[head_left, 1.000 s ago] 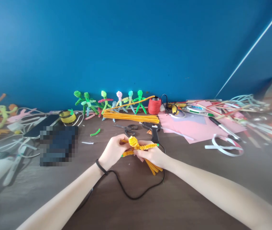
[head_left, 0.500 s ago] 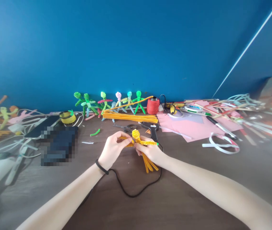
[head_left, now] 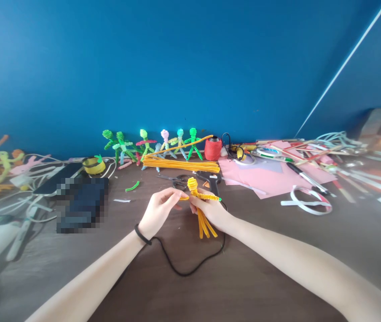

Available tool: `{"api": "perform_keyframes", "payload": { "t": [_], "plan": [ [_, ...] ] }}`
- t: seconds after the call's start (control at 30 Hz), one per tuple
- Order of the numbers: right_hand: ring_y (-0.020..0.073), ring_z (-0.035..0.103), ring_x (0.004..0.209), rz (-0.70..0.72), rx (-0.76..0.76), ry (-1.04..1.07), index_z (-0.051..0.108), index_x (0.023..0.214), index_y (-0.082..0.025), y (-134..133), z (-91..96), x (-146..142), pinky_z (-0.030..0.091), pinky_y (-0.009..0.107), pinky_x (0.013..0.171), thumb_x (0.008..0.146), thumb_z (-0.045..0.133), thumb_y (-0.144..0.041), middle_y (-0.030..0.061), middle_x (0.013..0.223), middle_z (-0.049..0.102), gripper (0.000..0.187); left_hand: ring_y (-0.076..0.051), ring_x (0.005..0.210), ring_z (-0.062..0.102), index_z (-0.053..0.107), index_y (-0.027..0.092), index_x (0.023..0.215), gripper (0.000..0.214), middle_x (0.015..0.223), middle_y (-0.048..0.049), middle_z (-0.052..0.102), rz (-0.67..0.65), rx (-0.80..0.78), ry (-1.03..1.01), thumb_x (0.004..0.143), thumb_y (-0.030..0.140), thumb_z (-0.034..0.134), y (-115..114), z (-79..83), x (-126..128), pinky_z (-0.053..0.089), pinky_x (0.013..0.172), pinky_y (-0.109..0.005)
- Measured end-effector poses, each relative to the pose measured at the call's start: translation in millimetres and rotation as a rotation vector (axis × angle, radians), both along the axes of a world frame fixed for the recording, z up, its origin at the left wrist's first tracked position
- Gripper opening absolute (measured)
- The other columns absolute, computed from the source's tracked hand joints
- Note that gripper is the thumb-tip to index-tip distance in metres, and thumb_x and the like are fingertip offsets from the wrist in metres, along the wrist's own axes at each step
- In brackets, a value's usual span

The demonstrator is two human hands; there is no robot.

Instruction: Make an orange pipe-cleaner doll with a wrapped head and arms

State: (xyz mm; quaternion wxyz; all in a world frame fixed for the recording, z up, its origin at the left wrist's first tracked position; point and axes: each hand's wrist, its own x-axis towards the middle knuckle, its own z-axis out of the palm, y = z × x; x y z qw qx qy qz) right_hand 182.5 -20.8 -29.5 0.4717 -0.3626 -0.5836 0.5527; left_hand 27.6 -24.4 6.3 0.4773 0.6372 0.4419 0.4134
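Note:
Over the middle of the table, my right hand [head_left: 210,209] grips a yellow pipe cleaner doll [head_left: 193,184] around its body. The doll has a coiled round head, one wrapped arm pointing right with a green tip, and several loose stems hanging below. My left hand [head_left: 163,203] is closed in a pinch on a yellow pipe cleaner [head_left: 184,198] at the doll's left side; where that strand joins the body is hidden by fingers. Just behind the hands lie black scissors [head_left: 178,181] and a black glue gun [head_left: 213,179].
A bundle of yellow pipe cleaners [head_left: 182,164] lies before several coloured pipe cleaner dolls [head_left: 144,141] at the blue wall. Pink paper [head_left: 247,176] and a white strip coil [head_left: 306,205] are right; phones [head_left: 85,203] left. A black cord [head_left: 183,273] curves in front.
The doll has tipped slightly and its hanging stems have shifted a little left. My left hand has drawn a little away from its body, still pinching the yellow strand.

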Motion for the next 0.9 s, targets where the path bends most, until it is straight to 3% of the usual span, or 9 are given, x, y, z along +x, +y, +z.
{"api": "perform_keyframes", "payload": {
  "t": [0.13,0.37,0.53,0.73,0.9],
  "plan": [
    [0.0093,0.042,0.050,-0.028,-0.025,0.046,0.045,0.061,-0.018,3,-5.0,-1,0.032,0.024,0.054,0.079,0.048,-0.031,-0.0039,0.051,0.047,0.022,-0.020,0.087,0.057,0.061,0.015,0.076,0.018,0.094,-0.0076,0.060,-0.035,0.012,-0.042,0.072,0.032,0.056,0,-3.6,1,0.052,0.065,-0.029],
    [0.0093,0.041,0.052,-0.009,-0.068,0.201,0.046,0.064,-0.018,7,-10.7,-1,0.031,0.025,0.055,0.079,0.050,-0.033,-0.0043,0.051,0.047,0.022,-0.018,0.089,0.055,0.063,0.017,0.069,0.010,0.100,-0.0063,0.048,0.091,0.171,0.092,0.066,0.026,0.062,3,-14.9,3,0.051,0.066,-0.029],
    [0.0088,0.041,0.051,-0.029,-0.138,0.288,0.047,0.064,-0.018,7,-11.4,-2,0.031,0.024,0.054,0.076,0.054,-0.035,-0.0046,0.051,0.047,0.022,-0.015,0.084,0.055,0.065,0.019,0.068,0.006,0.092,-0.0043,0.049,0.165,0.274,0.119,0.068,0.022,0.060,0,-20.6,5,0.051,0.067,-0.027],
    [0.0088,0.043,0.051,-0.011,-0.240,0.332,0.049,0.064,-0.018,6,-7.9,0,0.033,0.024,0.053,0.073,0.057,-0.037,-0.0033,0.052,0.048,0.023,-0.010,0.062,0.055,0.063,0.016,0.066,0.008,0.089,-0.0030,0.053,0.204,0.064,0.028,0.064,0.023,0.063,-3,-22.7,11,0.049,0.059,-0.026],
    [0.0078,0.040,0.048,0.099,-0.267,0.354,0.048,0.065,-0.018,5,-3.7,2,0.031,0.023,0.051,0.073,0.057,-0.036,-0.0045,0.050,0.046,0.022,-0.011,0.056,0.053,0.060,0.015,0.070,0.018,0.065,0.0003,0.060,0.137,-0.133,0.014,0.062,0.030,0.065,-1,-21.1,12,0.044,0.055,-0.024]
  ]
}}
